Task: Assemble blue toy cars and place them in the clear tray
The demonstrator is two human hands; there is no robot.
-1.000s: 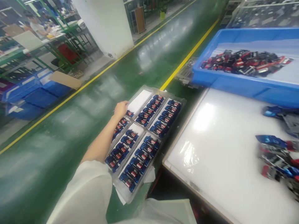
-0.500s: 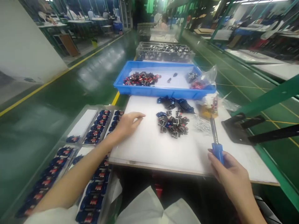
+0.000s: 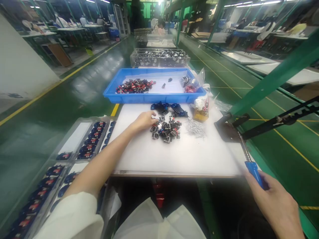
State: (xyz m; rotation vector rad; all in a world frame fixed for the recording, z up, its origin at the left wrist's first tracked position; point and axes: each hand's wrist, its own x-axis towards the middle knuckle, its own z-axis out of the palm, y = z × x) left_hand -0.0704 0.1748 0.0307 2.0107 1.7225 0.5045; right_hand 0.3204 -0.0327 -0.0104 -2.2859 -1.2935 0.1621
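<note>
Well, the white worktable (image 3: 174, 156) fills the middle of my view, with the blue tray (image 3: 149, 99) beyond it. Since a moment ago, my left hand (image 3: 143, 121) has slid up to the heap of small black-and-red parts (image 3: 165, 130), its fingers loose and open at the heap's edge. My right hand (image 3: 274, 202) has drawn back past the table's near edge, fingers clenched around a blue-handled screwdriver (image 3: 254, 174). Its long shaft points forward and left, the tip hard to make out beside the dark metal fixture (image 3: 226, 132).
</note>
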